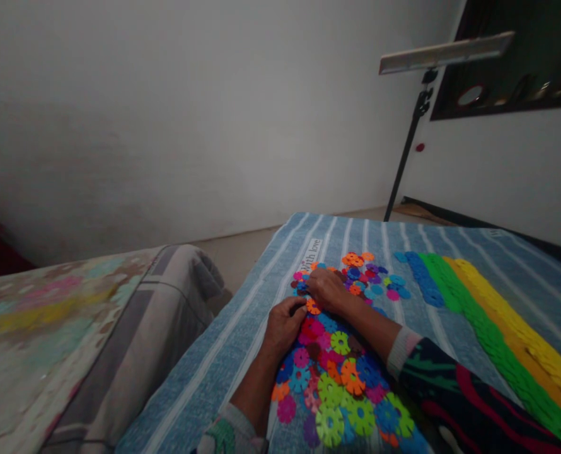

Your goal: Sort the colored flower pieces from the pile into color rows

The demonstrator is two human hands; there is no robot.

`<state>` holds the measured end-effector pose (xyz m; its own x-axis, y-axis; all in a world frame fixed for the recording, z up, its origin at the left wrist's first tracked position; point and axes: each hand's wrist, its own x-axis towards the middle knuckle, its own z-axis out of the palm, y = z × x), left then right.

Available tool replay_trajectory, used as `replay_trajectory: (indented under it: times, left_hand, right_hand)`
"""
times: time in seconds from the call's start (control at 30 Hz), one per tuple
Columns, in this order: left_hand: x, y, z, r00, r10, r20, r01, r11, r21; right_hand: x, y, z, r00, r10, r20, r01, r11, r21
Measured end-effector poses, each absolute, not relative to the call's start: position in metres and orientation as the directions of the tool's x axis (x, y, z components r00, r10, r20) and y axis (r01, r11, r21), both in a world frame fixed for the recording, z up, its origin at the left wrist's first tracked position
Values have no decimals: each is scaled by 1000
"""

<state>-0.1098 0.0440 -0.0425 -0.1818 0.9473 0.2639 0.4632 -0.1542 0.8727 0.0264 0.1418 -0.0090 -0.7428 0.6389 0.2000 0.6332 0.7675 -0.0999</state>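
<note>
Many flower-shaped plastic discs with notched rims lie in a loose mixed pile (330, 425) on the striped blue cloth (205, 372). My left hand (283, 323) rests at the pile's left edge, thumb and fingers bent together. Its fingertips are beside an orange disc (313, 307); I cannot tell whether they grip it. My right hand (328, 289) reaches over the far part of the pile, its fingers curled down near small blue and pink discs (300, 284). The right fingertips are hidden, so what they hold does not show.
On the right, discs lie in long overlapping rows: blue (425, 280), green (488, 343), orange (498, 328) and yellow (521, 337). A second cloth-covered surface (115, 353) stands to the left across a gap. Behind the table rises a black stand (406, 157) with a flat bar.
</note>
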Motion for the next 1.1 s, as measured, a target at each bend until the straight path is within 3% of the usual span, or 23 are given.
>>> replay_trajectory:
  times: [0.17,0.27,0.37,0.67,1.1]
  left_hand:
    - [-110,44,-40,-193,945,264,487,-141,862]
    - [-110,45,-36,-183,951,248,501,-127,856]
    - [-112,47,-33,-184,955,234,517,-108,849]
    - [-116,52,-26,-198,961,192,547,-54,835]
    - [-116,52,-26,-218,938,269,549,-110,828]
  right_hand:
    - [52,147,-5,-718,634,287,613,772,-171]
    - [86,153,4,-643,672,368,575,741,-347]
    - [137,164,15,-550,754,359,590,655,-472]
    - [289,178,32,-277,923,268,852,365,-375]
    - [305,172,-2,-262,960,95,935,277,-222]
